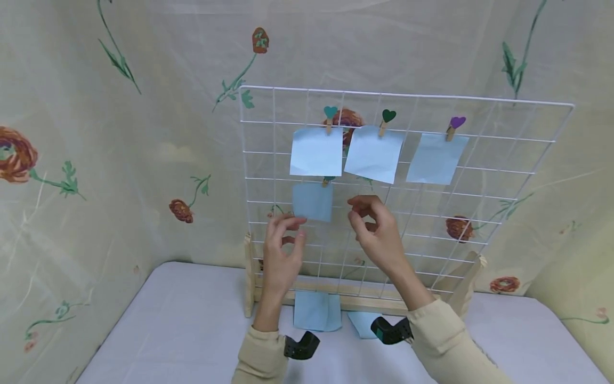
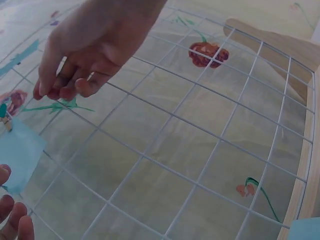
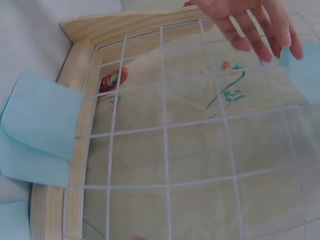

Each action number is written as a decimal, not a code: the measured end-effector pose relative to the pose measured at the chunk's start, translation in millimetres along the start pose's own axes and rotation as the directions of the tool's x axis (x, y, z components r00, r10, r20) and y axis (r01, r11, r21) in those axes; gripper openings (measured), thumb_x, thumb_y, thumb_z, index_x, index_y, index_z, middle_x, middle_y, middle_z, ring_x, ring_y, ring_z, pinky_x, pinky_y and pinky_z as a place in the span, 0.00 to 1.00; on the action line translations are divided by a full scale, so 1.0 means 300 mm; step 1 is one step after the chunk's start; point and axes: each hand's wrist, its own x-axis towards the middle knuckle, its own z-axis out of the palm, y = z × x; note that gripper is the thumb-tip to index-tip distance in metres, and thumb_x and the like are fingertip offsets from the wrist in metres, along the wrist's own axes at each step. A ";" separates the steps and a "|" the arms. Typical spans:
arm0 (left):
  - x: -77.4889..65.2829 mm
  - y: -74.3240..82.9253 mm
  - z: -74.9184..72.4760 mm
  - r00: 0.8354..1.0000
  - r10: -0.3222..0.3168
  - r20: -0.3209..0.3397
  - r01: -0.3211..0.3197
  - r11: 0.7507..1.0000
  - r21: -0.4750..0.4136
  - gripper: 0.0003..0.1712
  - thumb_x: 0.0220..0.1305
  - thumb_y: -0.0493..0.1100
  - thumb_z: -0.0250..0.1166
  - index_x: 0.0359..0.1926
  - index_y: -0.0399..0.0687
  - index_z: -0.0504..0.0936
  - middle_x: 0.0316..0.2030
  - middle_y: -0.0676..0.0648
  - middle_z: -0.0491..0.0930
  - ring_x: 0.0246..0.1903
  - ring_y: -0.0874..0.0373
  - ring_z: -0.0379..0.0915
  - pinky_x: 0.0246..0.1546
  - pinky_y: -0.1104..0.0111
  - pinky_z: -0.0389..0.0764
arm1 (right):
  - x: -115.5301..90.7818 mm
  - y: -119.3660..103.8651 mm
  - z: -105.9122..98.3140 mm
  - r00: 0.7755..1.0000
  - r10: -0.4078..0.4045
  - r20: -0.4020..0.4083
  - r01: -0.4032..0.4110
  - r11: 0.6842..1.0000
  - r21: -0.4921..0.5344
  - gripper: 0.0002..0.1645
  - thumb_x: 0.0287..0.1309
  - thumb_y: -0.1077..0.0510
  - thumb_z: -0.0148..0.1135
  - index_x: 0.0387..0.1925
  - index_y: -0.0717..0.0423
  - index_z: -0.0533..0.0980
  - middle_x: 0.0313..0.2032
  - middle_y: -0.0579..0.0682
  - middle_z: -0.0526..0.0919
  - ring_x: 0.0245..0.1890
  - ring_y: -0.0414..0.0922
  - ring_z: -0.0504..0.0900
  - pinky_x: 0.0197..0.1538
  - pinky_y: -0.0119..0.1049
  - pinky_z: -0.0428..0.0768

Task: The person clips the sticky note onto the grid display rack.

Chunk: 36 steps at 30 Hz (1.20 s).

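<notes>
A white wire grid [image 1: 364,250] stands in a wooden base and carries several light-blue paper notes hung by heart-topped clothespins. My left hand [image 1: 284,258] is at the lower left corner of the lower note [image 1: 312,202]. In the right wrist view, the left hand's fingertips [image 3: 295,50] overlap that note's edge, and whether they touch it cannot be told. A clothespin with a dark green heart [image 2: 4,111] holds this note's top. My right hand [image 1: 381,234] is to the right of the note, before the wires, fingers loosely bent, with nothing visible in them.
Along the top row hang a left note [image 1: 316,152], a tilted middle note [image 1: 374,154] and a right note [image 1: 437,159]. Loose blue notes [image 1: 312,311] lie against the wooden base [image 1: 364,304], and another [image 1: 362,322] lies on the white table [image 1: 192,325]. Flowered cloth surrounds everything.
</notes>
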 end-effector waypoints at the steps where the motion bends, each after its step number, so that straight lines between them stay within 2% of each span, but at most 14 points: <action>1: -0.001 0.001 -0.001 1.000 0.003 -0.005 -0.003 1.000 0.006 0.10 0.62 0.29 0.57 0.45 0.34 0.79 0.50 0.36 0.70 0.45 0.44 0.71 0.40 0.64 0.78 | -0.008 0.006 -0.003 1.000 -0.002 0.000 0.002 1.000 -0.003 0.14 0.62 0.68 0.52 0.49 0.68 0.71 0.38 0.58 0.75 0.35 0.38 0.74 0.25 0.27 0.76; 6: -0.003 0.007 -0.003 1.000 0.000 -0.019 0.000 0.999 0.033 0.09 0.61 0.28 0.57 0.41 0.34 0.80 0.39 0.37 0.73 0.37 0.50 0.70 0.36 0.67 0.76 | -0.038 0.023 -0.014 1.000 -0.001 0.007 0.001 1.000 -0.008 0.12 0.62 0.68 0.52 0.47 0.70 0.71 0.38 0.58 0.76 0.34 0.37 0.73 0.27 0.26 0.76; 10: -0.005 0.010 -0.007 1.000 -0.012 0.001 0.012 0.999 0.044 0.09 0.62 0.28 0.56 0.43 0.34 0.79 0.34 0.38 0.75 0.36 0.50 0.71 0.36 0.68 0.76 | -0.062 0.040 -0.017 1.000 0.025 0.010 -0.025 1.000 -0.014 0.11 0.62 0.68 0.52 0.45 0.70 0.72 0.39 0.59 0.77 0.34 0.36 0.74 0.28 0.26 0.76; 18: -0.007 0.011 -0.012 0.999 0.000 0.045 -0.001 1.000 0.030 0.10 0.63 0.29 0.57 0.45 0.32 0.78 0.35 0.37 0.77 0.35 0.48 0.74 0.35 0.69 0.77 | -0.108 0.076 -0.025 1.000 -0.003 -0.005 0.003 1.000 -0.030 0.08 0.61 0.70 0.53 0.42 0.70 0.73 0.38 0.61 0.79 0.35 0.35 0.75 0.39 0.22 0.74; 22: -0.010 0.007 -0.015 0.996 0.018 0.092 -0.021 0.999 0.039 0.09 0.63 0.30 0.57 0.45 0.33 0.78 0.34 0.38 0.79 0.33 0.49 0.75 0.35 0.70 0.77 | -0.129 0.108 -0.027 0.999 -0.022 -0.026 0.022 0.999 -0.034 0.07 0.60 0.72 0.53 0.39 0.70 0.74 0.36 0.59 0.79 0.34 0.33 0.74 0.38 0.21 0.74; 28: -0.015 -0.005 -0.014 0.982 0.075 0.174 -0.084 0.996 0.041 0.09 0.63 0.30 0.57 0.44 0.32 0.78 0.35 0.38 0.80 0.32 0.49 0.75 0.35 0.70 0.77 | -0.166 0.217 -0.039 0.999 0.000 -0.034 -0.001 1.000 -0.024 0.06 0.62 0.69 0.54 0.39 0.65 0.75 0.36 0.56 0.79 0.34 0.33 0.74 0.37 0.21 0.74; 31: -0.019 -0.007 -0.015 0.977 0.092 0.192 -0.100 0.994 0.035 0.09 0.63 0.30 0.57 0.44 0.33 0.78 0.34 0.38 0.80 0.31 0.49 0.74 0.35 0.70 0.77 | -0.186 0.249 -0.049 1.000 0.005 -0.029 -0.006 0.999 -0.051 0.05 0.63 0.67 0.54 0.39 0.61 0.75 0.36 0.53 0.79 0.34 0.32 0.74 0.37 0.21 0.74; 36: -0.028 -0.012 -0.013 0.974 0.096 0.204 -0.105 0.994 0.032 0.09 0.64 0.30 0.57 0.44 0.33 0.77 0.33 0.37 0.80 0.30 0.50 0.74 0.34 0.70 0.76 | -0.219 0.274 -0.060 0.997 0.043 -0.064 -0.046 0.998 -0.042 0.04 0.63 0.65 0.55 0.37 0.60 0.76 0.34 0.50 0.79 0.33 0.33 0.74 0.36 0.22 0.74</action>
